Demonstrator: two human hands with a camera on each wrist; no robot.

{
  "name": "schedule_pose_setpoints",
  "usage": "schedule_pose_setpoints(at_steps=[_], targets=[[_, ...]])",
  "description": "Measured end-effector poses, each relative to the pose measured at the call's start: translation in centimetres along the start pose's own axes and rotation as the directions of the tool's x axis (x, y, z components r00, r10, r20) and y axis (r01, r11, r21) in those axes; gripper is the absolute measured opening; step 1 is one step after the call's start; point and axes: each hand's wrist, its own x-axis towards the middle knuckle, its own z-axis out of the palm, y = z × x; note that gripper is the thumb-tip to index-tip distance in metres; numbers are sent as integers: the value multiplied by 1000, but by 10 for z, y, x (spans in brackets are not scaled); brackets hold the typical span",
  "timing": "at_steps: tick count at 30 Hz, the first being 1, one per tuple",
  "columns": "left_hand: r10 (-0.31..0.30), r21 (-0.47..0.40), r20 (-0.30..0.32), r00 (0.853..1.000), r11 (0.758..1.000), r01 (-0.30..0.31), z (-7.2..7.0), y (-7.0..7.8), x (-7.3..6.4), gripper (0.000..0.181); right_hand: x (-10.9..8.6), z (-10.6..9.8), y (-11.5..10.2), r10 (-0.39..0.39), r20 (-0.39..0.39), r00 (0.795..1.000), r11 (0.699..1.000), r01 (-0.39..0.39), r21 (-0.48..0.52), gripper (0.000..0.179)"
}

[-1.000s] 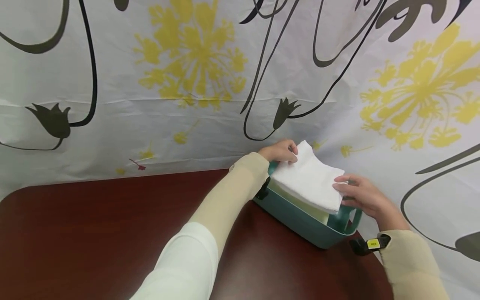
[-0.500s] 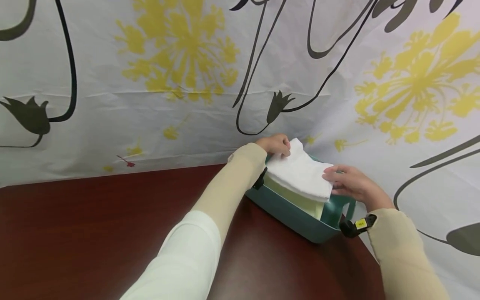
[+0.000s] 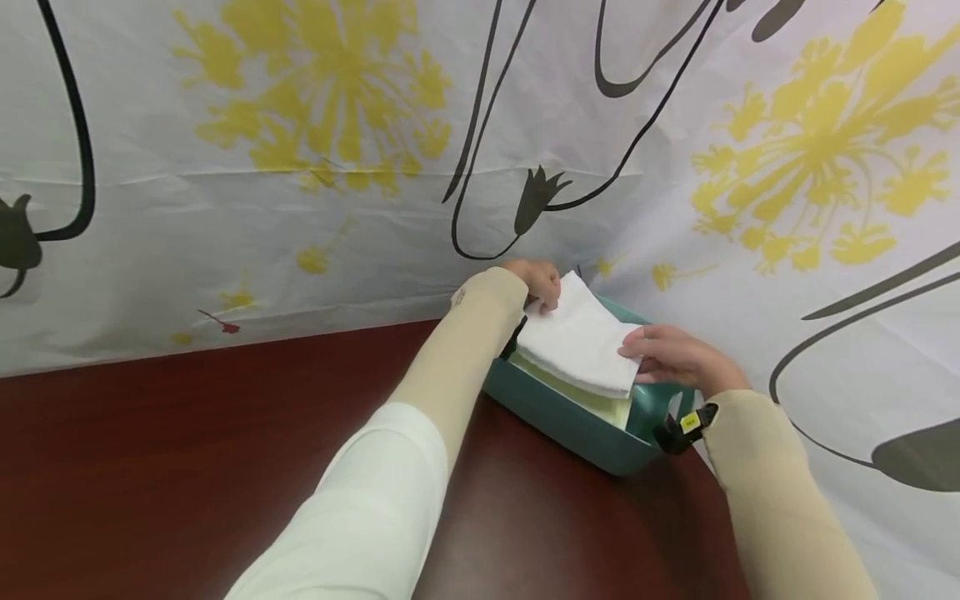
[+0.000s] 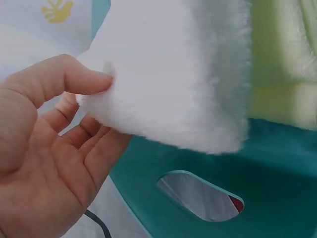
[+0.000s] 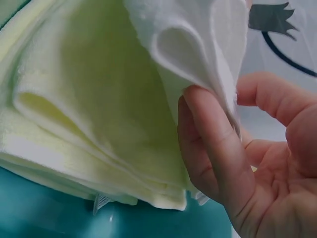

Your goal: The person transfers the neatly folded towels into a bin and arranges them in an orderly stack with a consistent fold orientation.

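A folded white towel (image 3: pixel 577 337) is held between both hands over a teal basket (image 3: pixel 570 417). My left hand (image 3: pixel 536 283) pinches its far left corner; in the left wrist view the thumb lies on top of the fluffy towel (image 4: pixel 163 69) and the fingers are beneath. At the opposite end, my right hand (image 3: pixel 671 354) pinches the near right edge, its fingers (image 5: pixel 218 134) against the folded layers. Under the white towel, folded pale yellow towels (image 5: pixel 104 109) lie inside the basket. An oval handle opening shows in the basket's end wall (image 4: pixel 267 188).
The basket stands at the right corner of a dark red-brown table (image 3: pixel 225 450). Directly behind and to the right hangs a white curtain (image 3: pixel 405 217) with yellow and grey flower prints. Black wrist cameras (image 3: pixel 678 429) are strapped on the sleeves.
The head view has shifted, so the whole scene sits further left and slightly higher. Both hands keep hold of the white towel, which now lies a little lower over the yellow towels.
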Motion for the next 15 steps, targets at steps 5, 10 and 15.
schedule_pose_setpoints(at_steps=[5, 10, 15], targets=[[-63, 70, 36, 997, 996, 60, 10, -5, 4, 26, 2, 4, 5, 50, 38, 998, 997, -53, 63, 20], [-109, 48, 66, 992, 993, 106, 18, -11, 7, 32, 4, 5, 6, 87, 53, 995, 994, -90, 65, 17], [-99, 57, 54, 994, 994, 96, 19, -14, 6, 11, 8, 4, 9, 131, 105, 986, 984, -142, 107, 10]])
